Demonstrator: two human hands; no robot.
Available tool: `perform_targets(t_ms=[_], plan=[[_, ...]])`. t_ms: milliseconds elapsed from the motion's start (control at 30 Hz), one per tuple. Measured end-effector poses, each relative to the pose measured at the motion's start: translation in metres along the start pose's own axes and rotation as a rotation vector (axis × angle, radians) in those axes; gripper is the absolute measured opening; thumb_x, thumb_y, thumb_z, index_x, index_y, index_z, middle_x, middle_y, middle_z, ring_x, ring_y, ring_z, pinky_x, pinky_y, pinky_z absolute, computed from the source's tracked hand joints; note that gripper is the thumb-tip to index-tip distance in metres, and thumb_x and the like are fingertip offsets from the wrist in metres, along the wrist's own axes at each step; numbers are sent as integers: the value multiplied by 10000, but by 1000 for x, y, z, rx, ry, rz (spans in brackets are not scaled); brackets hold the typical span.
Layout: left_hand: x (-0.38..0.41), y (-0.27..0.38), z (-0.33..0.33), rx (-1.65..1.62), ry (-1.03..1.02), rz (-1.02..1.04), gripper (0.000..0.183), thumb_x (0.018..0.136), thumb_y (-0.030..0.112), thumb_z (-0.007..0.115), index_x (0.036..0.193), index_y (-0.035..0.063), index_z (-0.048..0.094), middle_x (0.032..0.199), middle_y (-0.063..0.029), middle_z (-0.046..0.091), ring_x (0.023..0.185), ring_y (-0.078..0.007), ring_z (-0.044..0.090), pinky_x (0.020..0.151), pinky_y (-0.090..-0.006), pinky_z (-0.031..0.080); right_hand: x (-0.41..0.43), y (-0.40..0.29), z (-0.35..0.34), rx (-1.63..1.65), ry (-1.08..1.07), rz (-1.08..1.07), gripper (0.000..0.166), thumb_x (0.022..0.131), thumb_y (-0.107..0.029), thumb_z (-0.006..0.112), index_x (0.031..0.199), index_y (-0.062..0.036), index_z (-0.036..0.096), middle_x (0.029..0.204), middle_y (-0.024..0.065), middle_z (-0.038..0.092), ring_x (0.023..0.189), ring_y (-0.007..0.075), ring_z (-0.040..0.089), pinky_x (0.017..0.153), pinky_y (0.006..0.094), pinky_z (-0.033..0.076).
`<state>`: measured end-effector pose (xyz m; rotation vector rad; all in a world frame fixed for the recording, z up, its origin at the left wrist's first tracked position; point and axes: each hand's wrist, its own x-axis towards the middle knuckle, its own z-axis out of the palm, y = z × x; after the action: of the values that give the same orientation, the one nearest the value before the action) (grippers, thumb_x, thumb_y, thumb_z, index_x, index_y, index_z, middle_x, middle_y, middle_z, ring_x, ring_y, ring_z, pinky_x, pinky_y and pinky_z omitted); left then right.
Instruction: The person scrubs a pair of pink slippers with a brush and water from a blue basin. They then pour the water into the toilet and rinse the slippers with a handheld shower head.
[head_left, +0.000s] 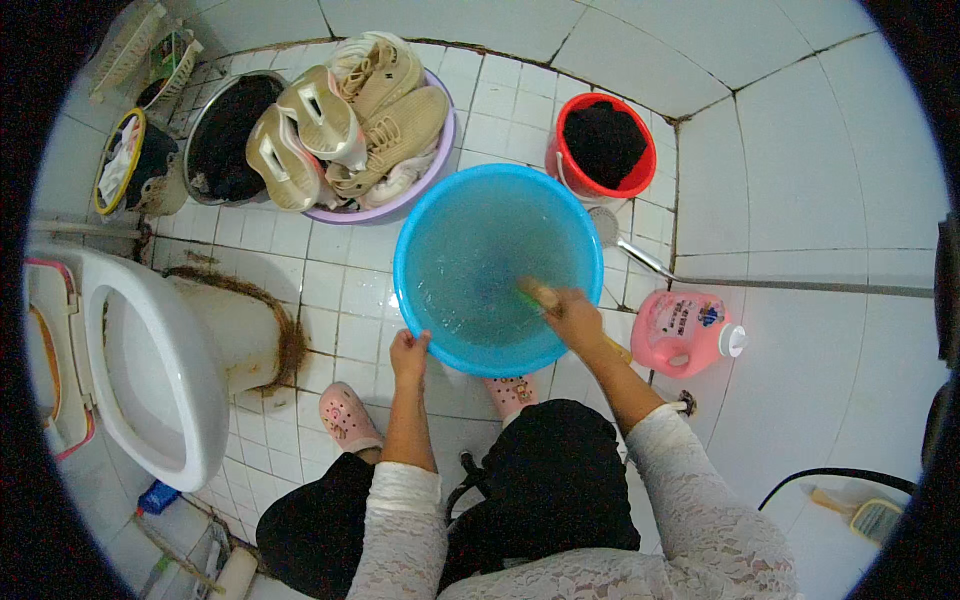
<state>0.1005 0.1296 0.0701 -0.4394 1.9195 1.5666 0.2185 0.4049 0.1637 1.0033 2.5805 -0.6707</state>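
Note:
A round blue plastic basin (592, 315) with cloudy water stands on the tiled floor before me. My left hand (410, 355) grips its near left rim, thumb on the edge. Over the right part of the water, my right hand (572, 317) is closed around a brush (538, 294) with a pale wooden-looking back and green at its lower side; its bristles cannot be made out. What lies under the cloudy water is hidden. A yellowish strip (616, 349), perhaps a handle end, shows beside my right forearm, outside the rim.
A purple basin (442, 161) of beige shoes (382, 139) stands behind left, beside a metal basin (196, 161) of dark cloth. Right are a red bucket (557, 161) of black cloth, a shower head (604, 225) and a pink detergent jug (675, 330). A toilet (202, 397) stands left.

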Motion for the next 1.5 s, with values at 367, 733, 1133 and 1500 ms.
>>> perform_targets(t_ms=[367, 733, 1133, 1500], plan=[[34, 45, 15, 144, 147, 193, 284, 802, 311, 670, 833, 38, 595, 689, -55, 604, 617, -139, 552, 564, -283, 436, 96, 142, -3, 517, 364, 90, 347, 831, -278, 638, 1028, -20, 517, 820, 68, 594, 718, 202, 585, 605, 324, 451], [40, 60, -4, 395, 348, 291, 280, 730, 328, 680, 687, 63, 602, 653, -126, 606, 607, -285, 588, 572, -412, 443, 61, 75, 0, 1263, 155, 199, 188, 824, -124, 604, 976, -25, 557, 881, 60, 613, 752, 168, 588, 683, 304, 486], [-94, 147, -90, -62, 333, 152, 231, 788, 230, 686, 782, 4, 637, 674, -45, 606, 583, -117, 546, 546, -273, 448, 13, -51, -151, 1164, -121, -12, 230, 802, -107, 548, 1000, 10, 538, 839, 76, 601, 695, 174, 576, 646, 300, 494], [-227, 303, -232, -342, 219, 517, 427, 866, 362, 585, 1022, -35, 615, 883, -94, 633, 762, -161, 563, 702, -290, 459, -57, -253, -294, 979, -104, -193, 361, 790, -269, 619, 988, 23, 543, 781, 102, 570, 607, 167, 554, 521, 304, 515]])
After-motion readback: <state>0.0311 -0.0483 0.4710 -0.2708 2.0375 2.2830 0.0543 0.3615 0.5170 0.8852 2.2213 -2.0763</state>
